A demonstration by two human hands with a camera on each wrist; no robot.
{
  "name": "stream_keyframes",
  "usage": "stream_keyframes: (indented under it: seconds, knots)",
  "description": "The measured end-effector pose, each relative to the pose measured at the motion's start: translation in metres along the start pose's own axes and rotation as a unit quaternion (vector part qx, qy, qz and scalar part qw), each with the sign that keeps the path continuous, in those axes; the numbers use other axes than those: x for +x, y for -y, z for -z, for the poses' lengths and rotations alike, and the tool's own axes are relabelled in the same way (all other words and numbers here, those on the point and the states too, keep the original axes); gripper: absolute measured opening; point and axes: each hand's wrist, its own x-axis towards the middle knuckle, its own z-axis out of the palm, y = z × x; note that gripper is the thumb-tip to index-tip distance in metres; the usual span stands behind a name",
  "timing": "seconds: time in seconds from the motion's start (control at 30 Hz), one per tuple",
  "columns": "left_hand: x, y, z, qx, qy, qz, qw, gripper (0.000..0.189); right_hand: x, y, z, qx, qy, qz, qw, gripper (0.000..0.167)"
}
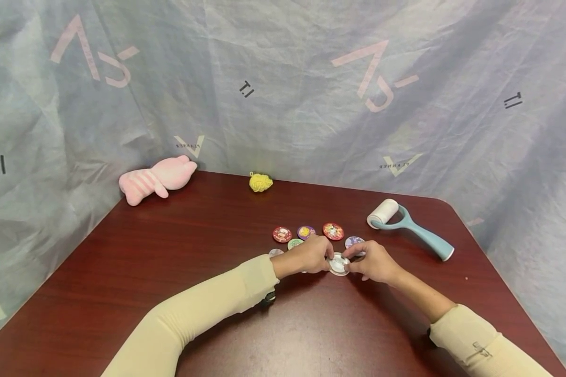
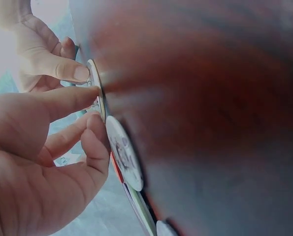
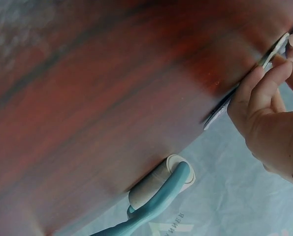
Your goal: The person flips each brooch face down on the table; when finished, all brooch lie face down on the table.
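Note:
Near the middle of the table, a round silvery-white badge (image 1: pixel 338 265) lies between both hands. My left hand (image 1: pixel 313 255) pinches its left edge. From the right, my right hand (image 1: pixel 376 263) grips the opposite edge with thumb and fingers. The left wrist view shows the badge (image 2: pixel 102 103) edge-on between the fingertips, with another round badge (image 2: pixel 124 153) close beside the left hand. Several printed badges lie just beyond, among them a red one (image 1: pixel 282 234), a purple one (image 1: pixel 306 232), an orange-red one (image 1: pixel 333 231) and a lilac one (image 1: pixel 355 243). My left hand partly covers a green badge (image 1: pixel 294 244).
A lint roller (image 1: pixel 417 229) with a blue handle lies to the right. At the back are a yellow yarn ball (image 1: pixel 260 182) and, farther left, a pink plush toy (image 1: pixel 158 179). A grey printed curtain (image 1: pixel 283 104) hangs behind the dark red table (image 1: pixel 122 272).

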Motion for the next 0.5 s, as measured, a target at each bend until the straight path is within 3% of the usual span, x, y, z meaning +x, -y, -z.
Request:
stream_keyframes:
  seconds: [0.5]
  knots:
    - [-0.0020, -0.0011, 0.0036, 0.013, 0.003, -0.004, 0.9999, 0.018, -0.0023, 0.0009, 0.0004, -0.022, -0.016, 0.007, 0.9996, 0.024]
